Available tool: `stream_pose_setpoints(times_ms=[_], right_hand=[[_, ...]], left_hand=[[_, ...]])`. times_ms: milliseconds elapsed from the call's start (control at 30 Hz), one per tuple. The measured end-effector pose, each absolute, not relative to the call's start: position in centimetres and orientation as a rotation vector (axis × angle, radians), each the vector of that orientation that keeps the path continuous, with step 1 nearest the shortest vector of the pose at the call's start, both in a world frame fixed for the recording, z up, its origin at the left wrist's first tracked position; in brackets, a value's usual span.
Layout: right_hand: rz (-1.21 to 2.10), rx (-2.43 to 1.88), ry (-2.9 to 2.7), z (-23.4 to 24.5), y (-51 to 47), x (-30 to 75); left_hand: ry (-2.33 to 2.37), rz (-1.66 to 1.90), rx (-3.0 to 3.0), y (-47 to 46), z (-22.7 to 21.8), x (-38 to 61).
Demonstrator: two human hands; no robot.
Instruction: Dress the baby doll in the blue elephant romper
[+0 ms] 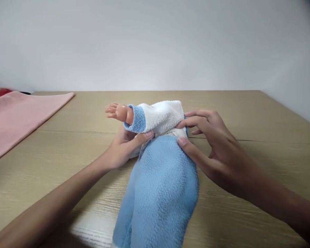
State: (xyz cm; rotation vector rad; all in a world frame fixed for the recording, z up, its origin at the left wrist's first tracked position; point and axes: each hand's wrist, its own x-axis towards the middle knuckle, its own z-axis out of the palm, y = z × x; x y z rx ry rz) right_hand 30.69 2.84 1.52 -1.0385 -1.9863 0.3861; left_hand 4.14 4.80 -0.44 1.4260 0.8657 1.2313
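Note:
A doll lies on its side across the middle of the view, dressed in a white fleecy top [162, 115] with a blue cuff and blue fleecy trousers [165, 182]. One plastic doll hand [120, 113] sticks out of the cuff toward the left. My left hand [125, 144] grips the doll at the waist, its thumb on top and its fingers hidden underneath. With fingers and thumb, my right hand [209, 134] holds the back of the doll's top just above the trousers' waist. The doll's head does not show.
A wooden table [248, 117] spreads beneath the doll, with a seam running across it. At the left lies a folded pink cloth [23, 117], with something red [1, 93] behind it. A pale wall [155, 44] rises behind the table.

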Motion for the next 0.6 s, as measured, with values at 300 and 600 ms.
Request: stream_pose_setpoints(times_ms=[300, 600], right_hand=[[0.394, -1.016, -2.109, 1.9, 3.6, 31.6], [0.496, -1.038, -2.009, 2.2, 4.6, 32.3]], left_hand=[[0.769, 1.247, 1.379, 5.0, -0.5, 4.2], [0.867, 1.179, 1.484, 4.2, -0.7, 3.7]])
